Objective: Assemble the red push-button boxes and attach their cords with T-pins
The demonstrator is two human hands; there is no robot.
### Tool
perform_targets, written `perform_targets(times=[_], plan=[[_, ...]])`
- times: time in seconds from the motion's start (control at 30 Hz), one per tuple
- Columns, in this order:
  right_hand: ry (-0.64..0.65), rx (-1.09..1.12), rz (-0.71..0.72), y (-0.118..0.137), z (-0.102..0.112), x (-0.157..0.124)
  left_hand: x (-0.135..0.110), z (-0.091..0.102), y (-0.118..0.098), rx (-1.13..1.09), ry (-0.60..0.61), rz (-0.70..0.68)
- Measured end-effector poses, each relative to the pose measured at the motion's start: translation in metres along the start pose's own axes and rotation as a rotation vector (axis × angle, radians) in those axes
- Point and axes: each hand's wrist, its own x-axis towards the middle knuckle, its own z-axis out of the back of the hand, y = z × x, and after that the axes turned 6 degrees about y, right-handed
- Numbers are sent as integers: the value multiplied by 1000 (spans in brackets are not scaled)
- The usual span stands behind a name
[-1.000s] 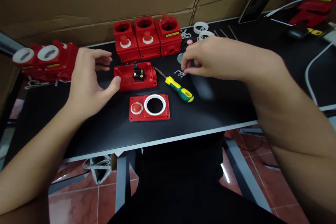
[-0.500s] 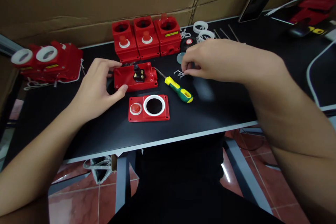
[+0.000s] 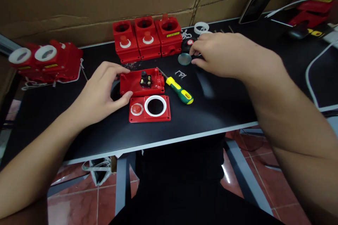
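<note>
My left hand (image 3: 97, 93) grips the left end of an open red box base (image 3: 129, 83), fingers at its far wall and thumb at its near corner. Inside the base sits a black switch block (image 3: 145, 80) with brass terminals. Right in front of it lies a red cover (image 3: 149, 117) with a red button and a white-ringed round hole. My right hand (image 3: 213, 54) hovers palm down, thumb and curled fingers apart, beside a clear round disc (image 3: 184, 59). A few small screws (image 3: 180, 74) and a green-and-yellow screwdriver (image 3: 181, 91) lie between my hands.
Three red boxes (image 3: 148, 38) stand along the cardboard wall (image 3: 100, 0). More red boxes with white rings (image 3: 47, 54) are at the left. A white ring (image 3: 201, 28) and a black tape roll (image 3: 188, 44) lie behind my right hand. A white cable (image 3: 308, 74) runs at the right.
My left hand has shifted the red box base to the right and toward me, against the cover. My right hand has moved from the screws to the clear disc's edge.
</note>
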Motion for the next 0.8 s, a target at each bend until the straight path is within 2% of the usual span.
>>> perform_targets(times=[0.1, 0.27, 0.4, 0.6, 0.8], plan=[[-5, 27, 9, 3, 1, 0, -1, -1, -1, -10, -4, -15], [89, 58, -38, 11, 26, -6, -3, -4, -1, -33, -18, -39], [66, 81, -121, 17, 39, -3, -4, -5, -4, -39, -12, -52], [-18, 185, -281, 15, 37, 13, -4, -6, -8, -4, -28, -101], [47, 206, -217, -9, 25, 23, -4, -6, -9, -4, -20, -67]])
